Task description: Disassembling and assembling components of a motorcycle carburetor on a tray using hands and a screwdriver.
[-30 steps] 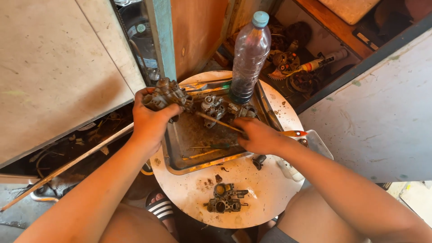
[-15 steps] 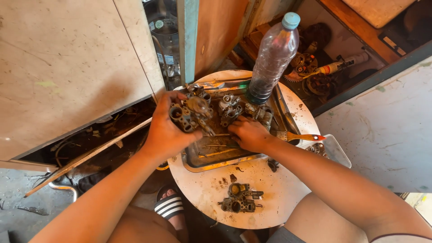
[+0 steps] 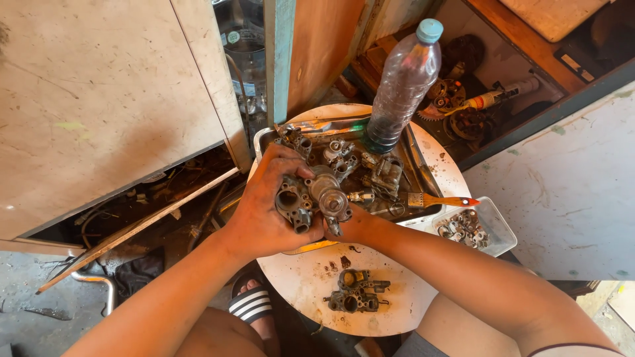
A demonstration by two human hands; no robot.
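A small grimy metal casting point(image 3: 356, 292) was seen lying nearest on the round white bench point(image 3: 311, 277). Above the bench's near part, a dirty carburetor body point(image 3: 311, 198) was held by both hands: the left hand point(image 3: 264, 211) was wrapped around its left side with fingers curled over the top, and the right hand point(image 3: 350, 225) was closed on its lower right from beneath. Beyond, further metal parts lay in a shallow metal tray point(image 3: 423, 173), with a red-handled brush point(image 3: 440, 200) on the rim. At the far edge, a clear plastic bottle point(image 3: 402, 86) stood upright.
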